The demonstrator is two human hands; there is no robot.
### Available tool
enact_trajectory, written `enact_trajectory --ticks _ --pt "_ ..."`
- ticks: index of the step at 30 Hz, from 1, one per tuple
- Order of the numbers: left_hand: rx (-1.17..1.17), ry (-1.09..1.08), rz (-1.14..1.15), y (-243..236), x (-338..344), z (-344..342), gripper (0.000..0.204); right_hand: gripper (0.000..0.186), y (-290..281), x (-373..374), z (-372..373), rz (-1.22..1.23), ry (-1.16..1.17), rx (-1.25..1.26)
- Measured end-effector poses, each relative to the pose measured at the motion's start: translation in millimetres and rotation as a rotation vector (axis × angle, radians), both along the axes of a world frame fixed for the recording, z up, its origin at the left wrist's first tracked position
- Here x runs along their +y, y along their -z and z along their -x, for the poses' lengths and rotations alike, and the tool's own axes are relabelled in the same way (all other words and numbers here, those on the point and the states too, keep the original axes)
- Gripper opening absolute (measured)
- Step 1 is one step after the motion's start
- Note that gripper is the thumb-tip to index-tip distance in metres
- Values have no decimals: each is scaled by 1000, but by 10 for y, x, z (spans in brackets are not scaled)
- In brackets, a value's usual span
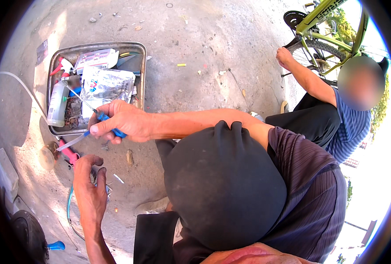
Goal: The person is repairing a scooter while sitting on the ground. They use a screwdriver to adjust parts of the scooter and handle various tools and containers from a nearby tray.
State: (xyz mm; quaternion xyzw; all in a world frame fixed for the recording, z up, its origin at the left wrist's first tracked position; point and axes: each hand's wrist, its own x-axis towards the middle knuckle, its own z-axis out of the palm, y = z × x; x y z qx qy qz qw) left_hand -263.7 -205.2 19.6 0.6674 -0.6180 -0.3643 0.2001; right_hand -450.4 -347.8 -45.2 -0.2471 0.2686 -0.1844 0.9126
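The right hand (125, 122) is closed on a blue-handled tool with thin metal shaft (102, 116), at the near right corner of the worn, rectangular metal tray (143, 79); the shaft points over the tray. Apart from it, the left hand (89, 189) is half curled on the near side of the tray, beside a pink-handled tool (69, 152); whether it grips something, I cannot tell. Inside the tray lies a shiny, transparent plastic bag (109, 83).

Dusty grey ground (173, 33), sunlit patch (31, 116) at left, green foliage (344, 26), white glare (376, 185) at right
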Motion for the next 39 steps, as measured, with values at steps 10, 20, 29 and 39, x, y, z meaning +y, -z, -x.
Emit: enact_trajectory --ticks 10,20,29,39 --pt "371 -447 121 15 -5 -4 28 20 -27 78 -2 -7 -74 1" --pt "532 -504 289 66 -13 -71 22 22 -9 180 -47 -75 -128 29" --pt "549 -471 285 50 -74 -47 11 22 36 262 -101 -52 -162 22" --pt "590 -440 116 -35 -62 -239 3 35 17 180 -115 178 -62 66"
